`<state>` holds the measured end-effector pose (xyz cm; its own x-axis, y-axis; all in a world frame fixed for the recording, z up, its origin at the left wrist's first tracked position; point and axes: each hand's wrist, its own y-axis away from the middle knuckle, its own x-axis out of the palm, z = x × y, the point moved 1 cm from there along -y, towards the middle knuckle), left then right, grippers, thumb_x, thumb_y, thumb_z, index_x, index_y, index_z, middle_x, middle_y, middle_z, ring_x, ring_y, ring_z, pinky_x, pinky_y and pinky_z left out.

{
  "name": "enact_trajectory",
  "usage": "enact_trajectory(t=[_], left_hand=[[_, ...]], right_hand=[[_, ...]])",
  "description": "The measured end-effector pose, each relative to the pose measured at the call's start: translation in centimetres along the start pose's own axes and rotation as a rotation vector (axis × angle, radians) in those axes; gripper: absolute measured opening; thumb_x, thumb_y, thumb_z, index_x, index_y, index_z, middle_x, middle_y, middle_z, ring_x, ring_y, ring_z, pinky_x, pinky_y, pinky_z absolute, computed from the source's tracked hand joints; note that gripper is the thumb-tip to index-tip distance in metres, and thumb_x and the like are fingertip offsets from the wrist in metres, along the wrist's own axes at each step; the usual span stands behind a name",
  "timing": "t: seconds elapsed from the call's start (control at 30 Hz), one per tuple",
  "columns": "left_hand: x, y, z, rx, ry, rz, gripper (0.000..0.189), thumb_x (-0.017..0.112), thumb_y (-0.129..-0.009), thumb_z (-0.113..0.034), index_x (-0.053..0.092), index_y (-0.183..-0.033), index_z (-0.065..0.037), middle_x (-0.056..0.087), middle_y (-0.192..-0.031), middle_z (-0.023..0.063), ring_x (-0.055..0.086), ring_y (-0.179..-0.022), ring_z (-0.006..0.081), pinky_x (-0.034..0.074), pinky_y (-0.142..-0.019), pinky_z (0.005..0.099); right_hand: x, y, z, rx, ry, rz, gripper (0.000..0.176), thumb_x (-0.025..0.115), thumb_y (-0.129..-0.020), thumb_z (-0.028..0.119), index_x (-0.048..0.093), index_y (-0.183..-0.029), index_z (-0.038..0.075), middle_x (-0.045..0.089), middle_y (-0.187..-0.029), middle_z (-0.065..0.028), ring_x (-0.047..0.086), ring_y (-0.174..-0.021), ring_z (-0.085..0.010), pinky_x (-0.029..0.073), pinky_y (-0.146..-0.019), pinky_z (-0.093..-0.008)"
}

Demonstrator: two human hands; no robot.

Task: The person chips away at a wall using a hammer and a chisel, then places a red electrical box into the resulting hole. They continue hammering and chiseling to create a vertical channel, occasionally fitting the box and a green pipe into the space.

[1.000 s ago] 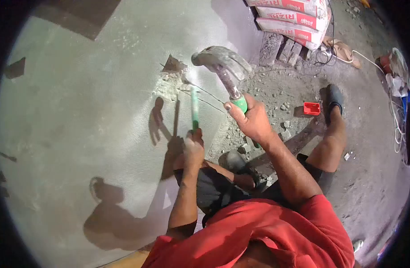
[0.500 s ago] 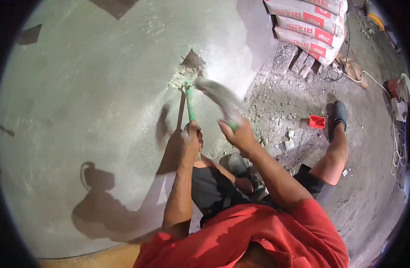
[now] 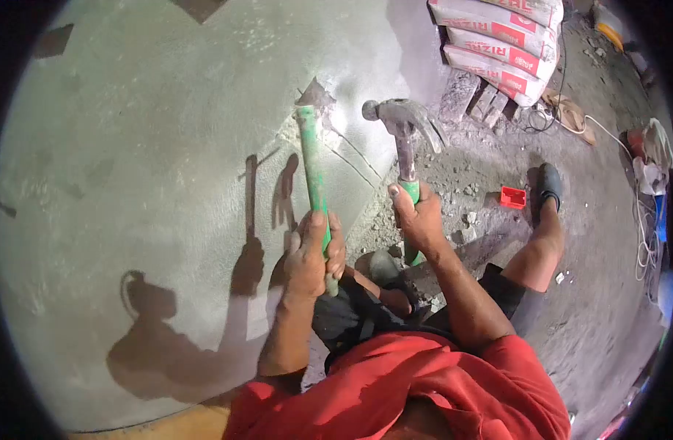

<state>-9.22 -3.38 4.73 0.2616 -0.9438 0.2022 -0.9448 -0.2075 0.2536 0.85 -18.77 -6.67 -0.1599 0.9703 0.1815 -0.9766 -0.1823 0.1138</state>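
Left hand (image 3: 312,253): you grasp the green chisel (image 3: 311,165), tip at the chipped wall hole (image 3: 314,95).
Right hand (image 3: 417,220): you grip the claw hammer (image 3: 402,128), raised beside the chisel.

Apparent green chisel (image 3: 312,161) in left hand (image 3: 312,254), hammer (image 3: 405,147) in right hand (image 3: 419,220).

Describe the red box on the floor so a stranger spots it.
Start at the stacked cement sacks, top right. Down the rubble-strewn floor sits a dark shoe; the red box lies just left of it. Among grey stones, it alone is bright red and square.
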Motion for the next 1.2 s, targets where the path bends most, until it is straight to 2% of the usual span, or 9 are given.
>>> enact_trajectory(t=[0.23,0.67,0.83,0.9,0.97,1.03,1.1,1.17,1.2], left_hand=[[-3.5,-4.7,3.9,-0.106,-0.533,-0.361,0.022,0.049,-0.101,-0.029,0.053,-0.097,-0.007,0.043,-0.063,-0.0021,0.043,-0.047,0.0076,0.037,-0.040,0.0265],[-4.5,-4.7,4.2,-0.057,-0.593,-0.354,0.033,0.048,-0.102,-0.034,0.053,-0.088,-0.004,0.044,-0.061,-0.0019,0.044,-0.046,0.0086,0.037,-0.041,0.0278],[-8.4,-5.7,7.9,0.092,-0.517,-0.298,0.032,0.052,-0.101,-0.039,0.053,-0.088,-0.010,0.043,-0.061,-0.0062,0.040,-0.045,0.0056,0.033,-0.039,0.0262],[-8.3,-6.0,8.2,-0.056,-0.388,-0.330,0.034,0.053,-0.101,-0.042,0.053,-0.090,-0.009,0.042,-0.061,-0.0062,0.038,-0.045,0.0052,0.032,-0.040,0.0256],[-7.5,-5.7,7.1,-0.167,-0.422,-0.377,0.034,0.053,-0.101,-0.040,0.053,-0.089,-0.008,0.043,-0.061,-0.0042,0.041,-0.045,0.0075,0.032,-0.041,0.0272],[-7.7,-5.8,7.1,-0.030,-0.532,-0.379,0.037,0.054,-0.100,-0.042,0.052,-0.088,-0.006,0.046,-0.062,-0.0021,0.046,-0.047,0.0108,0.036,-0.043,0.0294],[-9.5,-7.7,7.9,-0.007,-0.528,-0.311,0.036,0.055,-0.100,-0.039,0.054,-0.087,-0.005,0.051,-0.062,0.0026,0.051,-0.049,0.0151,0.039,-0.045,0.0315],[-11.4,-7.9,10.1,0.435,-1.041,-0.422,0.034,0.056,-0.100,-0.035,0.057,-0.088,-0.003,0.056,-0.062,0.0091,0.055,-0.050,0.0263,0.045,-0.050,0.0373],[-9.0,-7.3,8.3,0.408,-1.542,-0.458,0.032,0.055,-0.100,-0.030,0.059,-0.090,-0.001,0.062,-0.070,0.0173,0.060,-0.060,0.0392,0.048,-0.056,0.0447]], right_hand=[[-2.2,0.4,1.7,-0.062,0.066,0.033,0.038,0.068,-0.092,0.038,0.062,-0.093,0.001,0.056,-0.068,-0.0017,0.050,-0.064,-0.0105,0.045,-0.058,-0.0312],[3.9,-3.5,-1.1,-0.176,0.323,0.158,0.041,0.071,-0.089,0.038,0.062,-0.095,-0.001,0.064,-0.072,-0.0201,0.062,-0.066,-0.0287,0.051,-0.067,-0.0407],[0.6,-0.3,4.8,-0.201,0.169,0.079,0.037,0.071,-0.088,0.034,0.061,-0.090,-0.001,0.062,-0.068,-0.0143,0.060,-0.061,-0.0258,0.050,-0.062,-0.0379],[0.9,0.4,2.9,-0.510,-0.135,0.050,0.028,0.063,-0.092,0.031,0.060,-0.086,0.004,0.057,-0.062,-0.0033,0.054,-0.054,-0.0136,0.045,-0.052,-0.0304],[3.2,-0.8,-1.4,-0.604,0.071,0.060,0.033,0.064,-0.090,0.036,0.060,-0.088,0.003,0.057,-0.061,-0.0169,0.059,-0.055,-0.0334,0.047,-0.055,-0.0401],[4.6,-3.2,-3.4,-0.267,0.531,0.174,0.040,0.066,-0.090,0.040,0.059,-0.089,0.001,0.062,-0.069,-0.0232,0.064,-0.067,-0.0430,0.049,-0.061,-0.0471],[4.0,-4.6,-2.2,-0.294,0.549,0.170,0.043,0.069,-0.089,0.042,0.061,-0.092,0.000,0.065,-0.076,-0.0260,0.066,-0.076,-0.0455,0.050,-0.065,-0.0493],[3.5,-3.3,-0.2,-0.286,0.467,0.149,0.048,0.067,-0.089,0.047,0.059,-0.094,0.000,0.065,-0.077,-0.0271,0.064,-0.077,-0.0483,0.050,-0.067,-0.0525],[3.1,-2.8,0.4,-0.248,0.430,0.123,0.048,0.068,-0.089,0.045,0.061,-0.096,-0.001,0.065,-0.078,-0.0280,0.064,-0.078,-0.0492,0.051,-0.067,-0.0510]])
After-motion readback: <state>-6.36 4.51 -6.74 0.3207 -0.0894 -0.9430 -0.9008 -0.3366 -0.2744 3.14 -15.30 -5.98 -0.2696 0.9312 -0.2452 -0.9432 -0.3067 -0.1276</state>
